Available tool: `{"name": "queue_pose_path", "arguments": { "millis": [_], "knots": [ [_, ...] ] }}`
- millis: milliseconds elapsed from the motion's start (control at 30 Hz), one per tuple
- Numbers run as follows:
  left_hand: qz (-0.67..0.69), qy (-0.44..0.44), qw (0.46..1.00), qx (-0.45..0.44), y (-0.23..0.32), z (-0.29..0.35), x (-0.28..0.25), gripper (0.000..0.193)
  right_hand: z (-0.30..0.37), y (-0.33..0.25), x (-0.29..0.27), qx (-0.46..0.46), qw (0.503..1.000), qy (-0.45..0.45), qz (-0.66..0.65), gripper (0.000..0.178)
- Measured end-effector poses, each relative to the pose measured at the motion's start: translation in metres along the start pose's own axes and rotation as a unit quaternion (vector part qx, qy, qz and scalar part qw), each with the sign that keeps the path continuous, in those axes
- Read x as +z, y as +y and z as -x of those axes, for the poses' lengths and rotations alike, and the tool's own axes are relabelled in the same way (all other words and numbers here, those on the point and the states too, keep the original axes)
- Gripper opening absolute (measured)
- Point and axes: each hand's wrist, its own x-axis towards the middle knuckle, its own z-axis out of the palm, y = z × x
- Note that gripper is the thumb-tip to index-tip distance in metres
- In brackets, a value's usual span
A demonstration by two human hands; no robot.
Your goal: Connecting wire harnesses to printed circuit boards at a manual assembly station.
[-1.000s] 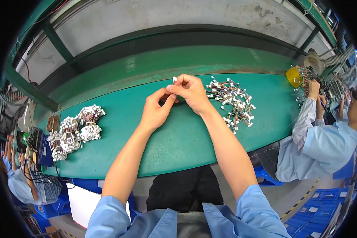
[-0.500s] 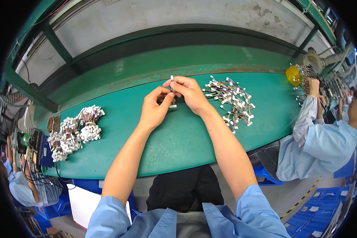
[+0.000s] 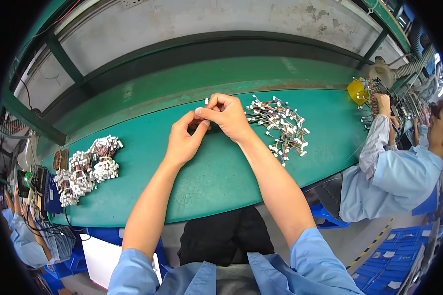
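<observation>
Over the far middle of the green work mat, my left hand [image 3: 184, 138] and my right hand [image 3: 225, 118] meet with fingers pinched together. Between them is a short wire harness; its white connector [image 3: 206, 101] sticks up past my right fingertips, and the rest is hidden behind the fingers. To the right of my right hand lies a loose spread of wire harnesses [image 3: 283, 125] with white connectors and coloured wires. Well to the left of my left hand rest bundled wire harnesses [image 3: 81, 172], packed close with white connector ends showing.
The green mat [image 3: 211, 182] covers the bench, backed by a green ledge [image 3: 192, 73]. At the right, a co-worker in a light blue top [image 3: 398, 182] handles wires near a yellow round object [image 3: 357, 92]. Blue equipment [image 3: 53, 194] stands at the left end. A white board [image 3: 102, 258] sits below the bench.
My hands have shifted slightly left and closer together. The wide connector that hung below the fingers is now hidden. The whole view has shifted a little.
</observation>
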Motion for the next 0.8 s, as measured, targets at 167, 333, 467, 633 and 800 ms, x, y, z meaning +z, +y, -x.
{"name": "queue_pose_path", "arguments": {
  "millis": [167,333,467,633,800],
  "knots": [
    [0.031,-0.004,0.999,-0.002,-0.001,-0.003,0.000,0.009,0.001,-0.008,0.004,-0.008,1.000,-0.001,-0.006,0.012],
    [0.054,0.001,0.998,-0.018,-0.006,-0.003,0.000,0.009,0.000,-0.005,0.004,-0.027,0.999,-0.007,-0.039,0.011],
    [0.049,-0.005,0.999,-0.023,-0.011,-0.005,-0.002,0.010,-0.005,0.004,0.001,-0.045,0.996,-0.027,-0.067,0.014],
    [0.060,0.005,0.998,-0.026,-0.019,-0.005,-0.008,0.012,-0.006,0.005,0.005,-0.049,0.996,-0.026,-0.073,0.010],
    [0.036,-0.029,0.999,-0.004,-0.008,-0.006,-0.003,0.014,-0.006,0.003,0.000,-0.052,0.996,-0.003,-0.075,0.009]
  ]
}}
